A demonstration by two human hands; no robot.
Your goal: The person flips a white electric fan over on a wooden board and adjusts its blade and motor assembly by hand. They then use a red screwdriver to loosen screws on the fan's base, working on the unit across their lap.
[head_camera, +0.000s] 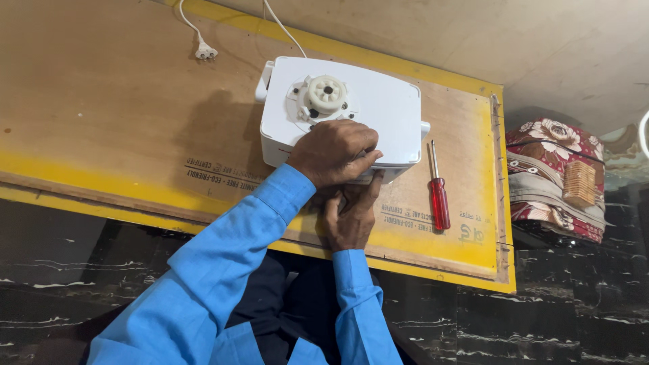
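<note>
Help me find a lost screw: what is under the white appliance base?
The white appliance base rests on a plywood board. The right hand reaches beneath its near edge; anything under it is hidden.

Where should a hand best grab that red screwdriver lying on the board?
Grip the red screwdriver by its thick red handle, coming from the right, its open side. The thin metal shaft points away, and the white appliance crowds its left.
</note>
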